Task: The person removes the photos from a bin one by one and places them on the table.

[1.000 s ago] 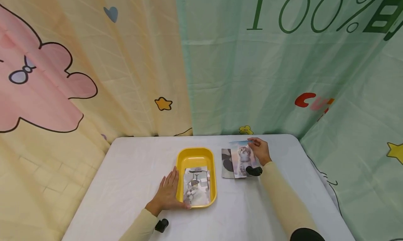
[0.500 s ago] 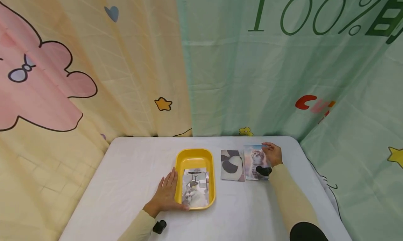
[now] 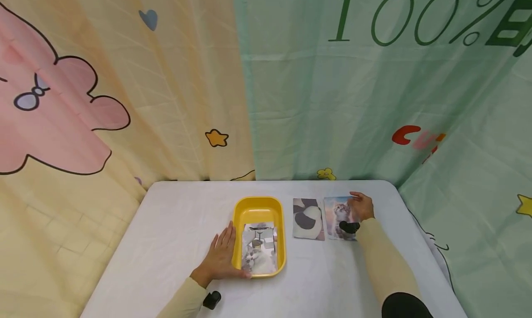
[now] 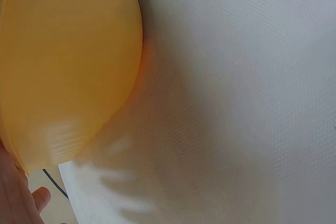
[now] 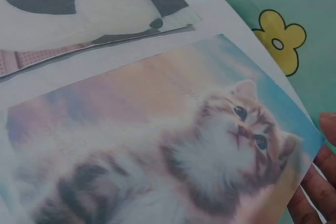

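Note:
At the right of the table my right hand [image 3: 362,206] holds the upper right corner of a kitten photo card [image 5: 210,145]. In the right wrist view its thumb is at that corner and its fingers lie along the card's right edge. To the left lies a black-and-white panda photo card [image 3: 308,219], with a narrow gap between the two. My left hand [image 3: 222,258] rests with straight fingers along the left side of a yellow tray [image 3: 284,244], its thumb at the near end. Grey-white photo cards [image 3: 259,251] lie inside the tray, overlapping.
A white cloth covers the table [image 3: 187,212]. Behind it hangs a printed curtain [image 3: 291,101], close to the far edge; a yellow flower print [image 5: 281,40] shows beyond the edge in the right wrist view.
My right hand has moved the kitten card rightward off the panda card, then slightly nearer and down beside it. The left hand and tray have stayed in place.

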A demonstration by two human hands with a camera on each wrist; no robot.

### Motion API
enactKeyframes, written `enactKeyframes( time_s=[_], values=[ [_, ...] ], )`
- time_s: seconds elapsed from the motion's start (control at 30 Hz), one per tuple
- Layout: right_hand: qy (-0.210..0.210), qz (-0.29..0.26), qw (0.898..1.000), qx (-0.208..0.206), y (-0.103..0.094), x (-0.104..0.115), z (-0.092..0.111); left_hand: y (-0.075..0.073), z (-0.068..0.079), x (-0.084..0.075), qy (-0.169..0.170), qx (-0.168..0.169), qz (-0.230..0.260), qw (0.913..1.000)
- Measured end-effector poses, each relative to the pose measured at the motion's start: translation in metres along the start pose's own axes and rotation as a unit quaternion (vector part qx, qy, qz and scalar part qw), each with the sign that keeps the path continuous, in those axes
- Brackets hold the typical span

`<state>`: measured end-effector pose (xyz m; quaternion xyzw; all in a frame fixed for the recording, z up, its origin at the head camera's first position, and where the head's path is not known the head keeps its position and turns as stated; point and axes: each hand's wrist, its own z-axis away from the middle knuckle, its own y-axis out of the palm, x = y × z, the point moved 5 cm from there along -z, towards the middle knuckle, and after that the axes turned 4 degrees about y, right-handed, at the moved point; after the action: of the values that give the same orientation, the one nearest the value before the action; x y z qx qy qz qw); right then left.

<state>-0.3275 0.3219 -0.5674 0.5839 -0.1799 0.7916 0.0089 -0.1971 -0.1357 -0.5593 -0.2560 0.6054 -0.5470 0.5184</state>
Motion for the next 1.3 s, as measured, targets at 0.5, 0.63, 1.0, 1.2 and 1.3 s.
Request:
enactKeyframes(
  time_s=[0.5,0.63,1.0,1.2,1.3],
  values=[
    [-0.009,-0.071,0.997,0.010,0.035,0.012,0.021,0.003,0.004,0.005,-0.010,0.004,0.011,0.9999],
    [-0.024,-0.059,0.998,0.031,0.051,0.021,0.031,0.003,0.003,0.005,-0.009,0.004,0.010,0.9999],
    [-0.051,-0.048,0.993,0.098,0.106,0.033,0.061,0.001,-0.001,0.004,-0.007,0.006,0.015,0.9998],
    [-0.062,-0.028,0.991,0.116,0.130,0.038,0.075,0.001,-0.002,0.002,-0.007,0.009,0.013,0.9998],
    [-0.071,-0.012,0.990,0.118,0.138,0.041,0.081,0.002,-0.001,0.002,-0.007,0.012,0.010,0.9999]
  ],
)
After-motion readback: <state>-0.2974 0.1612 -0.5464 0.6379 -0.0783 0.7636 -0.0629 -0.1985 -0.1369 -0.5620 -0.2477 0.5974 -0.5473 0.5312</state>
